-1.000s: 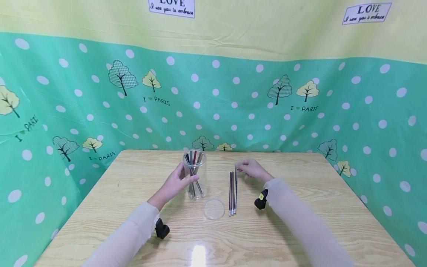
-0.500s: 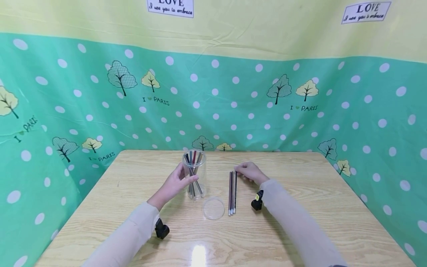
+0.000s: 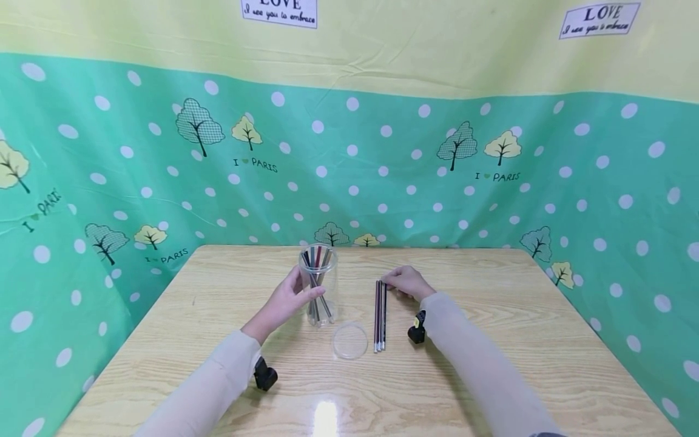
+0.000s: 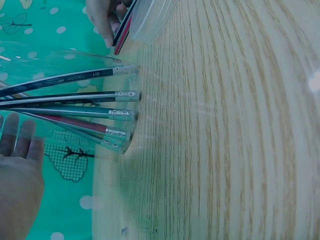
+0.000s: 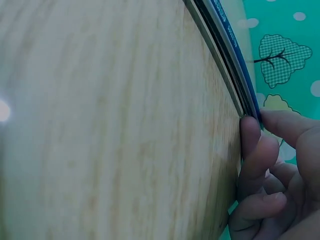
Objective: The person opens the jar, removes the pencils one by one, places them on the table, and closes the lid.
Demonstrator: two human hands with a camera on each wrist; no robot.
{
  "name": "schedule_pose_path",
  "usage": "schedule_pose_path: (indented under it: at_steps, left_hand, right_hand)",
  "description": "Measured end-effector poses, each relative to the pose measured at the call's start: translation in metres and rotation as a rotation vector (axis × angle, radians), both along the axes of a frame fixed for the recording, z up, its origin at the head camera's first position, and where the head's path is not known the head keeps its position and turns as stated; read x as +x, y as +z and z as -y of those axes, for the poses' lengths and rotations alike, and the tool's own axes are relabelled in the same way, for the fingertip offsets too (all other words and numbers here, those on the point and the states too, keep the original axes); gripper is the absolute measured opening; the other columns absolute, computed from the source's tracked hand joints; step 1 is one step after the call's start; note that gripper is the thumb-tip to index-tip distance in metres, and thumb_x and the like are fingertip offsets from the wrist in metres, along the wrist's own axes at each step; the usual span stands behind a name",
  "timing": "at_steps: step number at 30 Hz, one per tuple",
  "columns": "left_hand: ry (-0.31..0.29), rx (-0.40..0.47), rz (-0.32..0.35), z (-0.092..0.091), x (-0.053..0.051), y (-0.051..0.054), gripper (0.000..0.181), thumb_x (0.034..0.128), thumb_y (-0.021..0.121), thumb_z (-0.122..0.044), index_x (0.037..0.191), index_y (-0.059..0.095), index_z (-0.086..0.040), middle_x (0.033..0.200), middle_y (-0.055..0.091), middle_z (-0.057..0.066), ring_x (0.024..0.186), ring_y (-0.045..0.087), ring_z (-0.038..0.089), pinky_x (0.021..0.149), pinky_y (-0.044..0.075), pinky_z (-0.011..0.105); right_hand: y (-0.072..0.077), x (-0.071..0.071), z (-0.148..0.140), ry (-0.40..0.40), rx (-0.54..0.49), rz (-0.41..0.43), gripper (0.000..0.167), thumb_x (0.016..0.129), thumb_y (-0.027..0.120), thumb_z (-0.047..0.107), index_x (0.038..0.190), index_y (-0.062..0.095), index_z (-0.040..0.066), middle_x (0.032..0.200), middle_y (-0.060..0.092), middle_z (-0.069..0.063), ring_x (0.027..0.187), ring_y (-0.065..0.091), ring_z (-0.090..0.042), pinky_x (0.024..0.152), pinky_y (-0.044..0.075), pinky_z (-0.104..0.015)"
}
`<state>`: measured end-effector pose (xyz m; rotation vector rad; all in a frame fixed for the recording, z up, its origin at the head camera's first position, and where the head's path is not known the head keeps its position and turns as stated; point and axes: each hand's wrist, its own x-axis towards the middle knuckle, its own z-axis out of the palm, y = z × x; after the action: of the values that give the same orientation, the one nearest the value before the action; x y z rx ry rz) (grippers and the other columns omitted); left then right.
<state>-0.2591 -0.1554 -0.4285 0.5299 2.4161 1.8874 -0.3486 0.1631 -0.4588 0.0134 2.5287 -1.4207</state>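
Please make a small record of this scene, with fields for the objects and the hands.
clear round jar: upright, open top
dark and red pencils: leaning inside the jar, silver ends down
clear flat round lid: lying flat, off the jar
loose dark slender pencils: side by side, right of the jar
left hand: gripping the jar
right hand: pinching the far end of the loose pencils
pale wood-grain table: under the jar
green dotted cloth: behind the table

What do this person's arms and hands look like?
The left sleeve and right sleeve are long and off-white. Left hand and right hand wear no gloves. A small black device shows at each wrist; the right one has a yellow patch.
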Motion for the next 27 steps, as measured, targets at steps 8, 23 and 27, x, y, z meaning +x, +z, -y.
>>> schedule_pose_path:
  at_steps: [8, 23, 27]
  left_hand:
    - [0.000, 0.006, 0.005, -0.0002, 0.0003, -0.0003, 0.075, 0.0942, 0.073, -0.030, 0.156, 0.031, -0.018, 0.154, 0.041, 0.015, 0.142, 0.038, 0.033, 0.116, 0.029, 0.050]
    - [0.008, -0.008, 0.025, -0.0012, 0.0040, 0.0054, 0.075, 0.0948, 0.072, -0.028, 0.156, 0.030, -0.015, 0.155, 0.039, 0.018, 0.143, 0.035, 0.036, 0.116, 0.028, 0.052]
    - [0.004, 0.000, 0.028, -0.0019, 0.0036, 0.0054, 0.075, 0.0952, 0.072, -0.024, 0.156, 0.029, -0.014, 0.154, 0.039, 0.019, 0.143, 0.035, 0.037, 0.116, 0.029, 0.053]
  right_hand:
    - [-0.0021, -0.0008, 0.0018, -0.014, -0.002, 0.001, 0.022, 0.095, 0.072, 0.026, 0.103, 0.073, 0.006, 0.075, 0.066, -0.002, 0.046, 0.049, -0.008, 0.038, 0.029, -0.020]
    - [-0.0017, 0.0019, 0.0032, -0.022, -0.002, -0.017, 0.021, 0.093, 0.074, 0.026, 0.101, 0.072, 0.006, 0.078, 0.067, -0.003, 0.049, 0.056, -0.009, 0.038, 0.029, -0.019]
    - [-0.0023, 0.0014, 0.0025, -0.022, -0.001, -0.017, 0.022, 0.093, 0.074, 0.026, 0.101, 0.072, 0.006, 0.079, 0.067, -0.003, 0.050, 0.057, -0.009, 0.039, 0.029, -0.019]
